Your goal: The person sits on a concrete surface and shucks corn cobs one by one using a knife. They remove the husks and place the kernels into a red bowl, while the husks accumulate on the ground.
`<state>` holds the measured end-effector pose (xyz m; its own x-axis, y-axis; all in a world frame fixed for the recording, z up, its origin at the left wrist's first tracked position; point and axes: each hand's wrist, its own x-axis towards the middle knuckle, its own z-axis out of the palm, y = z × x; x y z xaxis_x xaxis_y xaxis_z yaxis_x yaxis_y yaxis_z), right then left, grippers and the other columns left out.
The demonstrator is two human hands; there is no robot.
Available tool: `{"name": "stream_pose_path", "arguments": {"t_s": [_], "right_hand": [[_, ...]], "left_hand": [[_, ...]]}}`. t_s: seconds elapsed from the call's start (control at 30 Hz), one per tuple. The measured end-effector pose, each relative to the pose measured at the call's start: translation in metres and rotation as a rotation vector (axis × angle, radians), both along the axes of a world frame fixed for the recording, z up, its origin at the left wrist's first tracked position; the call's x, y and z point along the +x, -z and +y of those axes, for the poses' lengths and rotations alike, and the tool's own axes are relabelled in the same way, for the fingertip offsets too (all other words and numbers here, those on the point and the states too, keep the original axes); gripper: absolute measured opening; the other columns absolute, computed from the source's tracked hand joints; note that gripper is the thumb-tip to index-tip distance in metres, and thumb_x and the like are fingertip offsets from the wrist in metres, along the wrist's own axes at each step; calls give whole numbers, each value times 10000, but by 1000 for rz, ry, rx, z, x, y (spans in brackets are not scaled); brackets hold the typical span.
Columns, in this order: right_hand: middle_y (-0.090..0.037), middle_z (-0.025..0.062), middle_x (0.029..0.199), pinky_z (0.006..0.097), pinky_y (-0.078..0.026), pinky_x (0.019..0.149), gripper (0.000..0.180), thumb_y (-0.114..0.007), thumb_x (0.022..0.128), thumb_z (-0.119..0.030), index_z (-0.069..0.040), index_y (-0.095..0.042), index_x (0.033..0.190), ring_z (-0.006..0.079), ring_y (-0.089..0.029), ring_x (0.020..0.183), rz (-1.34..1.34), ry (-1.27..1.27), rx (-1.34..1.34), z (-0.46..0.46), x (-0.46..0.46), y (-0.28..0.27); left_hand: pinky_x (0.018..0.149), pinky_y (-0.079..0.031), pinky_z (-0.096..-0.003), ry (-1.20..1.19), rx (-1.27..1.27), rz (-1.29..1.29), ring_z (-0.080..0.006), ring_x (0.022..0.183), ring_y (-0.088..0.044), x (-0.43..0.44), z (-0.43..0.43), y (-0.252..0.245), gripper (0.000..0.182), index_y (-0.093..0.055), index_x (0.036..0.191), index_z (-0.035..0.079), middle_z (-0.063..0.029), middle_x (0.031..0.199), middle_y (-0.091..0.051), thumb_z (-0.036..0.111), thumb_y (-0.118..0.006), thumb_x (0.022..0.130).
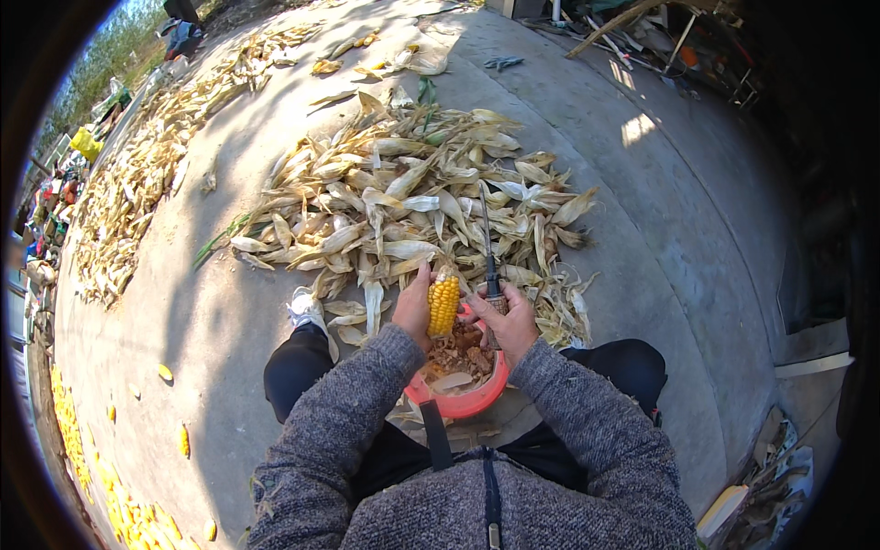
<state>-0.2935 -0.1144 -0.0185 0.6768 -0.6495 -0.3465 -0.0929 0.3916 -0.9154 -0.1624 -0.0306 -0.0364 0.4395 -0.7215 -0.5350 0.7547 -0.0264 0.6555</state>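
Note:
My left hand (413, 306) holds a husked ear of yellow corn (444, 304) upright, its pale end towards the husks. Just to the right, my right hand (507, 317) grips the handle of a long thin tool (488, 240), perhaps a screwdriver, whose dark shaft points away from me. Below both hands, between my knees, stands a red plastic basin (481, 400) with brown debris and a pale flat piece in it. A heap of dry corn husks (405, 185) lies on the concrete just beyond the hands.
A long band of husks (137, 206) curves along the left. Husked yellow ears (137, 519) lie at the lower left, with a few single ones (183, 440) nearer. A glove (503, 62) lies on the concrete ahead. Sticks and clutter (677, 48) stand at the upper right.

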Motion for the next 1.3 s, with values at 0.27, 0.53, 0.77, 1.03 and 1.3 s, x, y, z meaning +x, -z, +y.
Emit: {"name": "stream_pose_path", "arguments": {"t_s": [0.27,0.53,0.77,1.03,1.3], "right_hand": [[-605,29,692,218,-421,402,369,-729,781,-254,-15,-554,1002,77,-561,530,154,-79,-187,-13,-1,7],[-611,44,668,237,-441,415,382,-707,790,-196,10,-541,1066,101,-577,510,155,-231,-102,-13,-6,23],[-624,56,746,237,-465,414,358,-667,799,-116,11,-515,1097,110,-590,514,81,-241,74,-7,-15,21],[-619,47,736,235,-449,394,298,-639,821,-137,-5,-514,1057,102,-567,486,196,-238,74,-20,-18,18],[-634,70,742,235,-446,376,187,-594,863,-133,-20,-508,984,106,-553,460,122,-118,223,-25,-15,20]], "left_hand": [[687,-459,-259,210,-40,-825,-107,730,-554,-11,2,30,424,-612,953,-27,-68,791,-624,353,-425,978],[651,-456,-311,336,89,-1060,-164,673,-555,-4,12,21,351,-601,946,-15,-115,733,-611,320,-497,948],[677,-477,-281,397,126,-781,-158,716,-595,6,12,27,393,-613,989,-32,-104,821,-650,342,-500,944],[572,-542,-244,455,71,89,-138,633,-643,18,10,19,508,-600,1010,-2,-67,783,-655,481,-471,919],[410,-490,-292,538,156,118,-209,466,-592,17,11,13,577,-604,792,31,-111,597,-601,562,-409,908]]}}
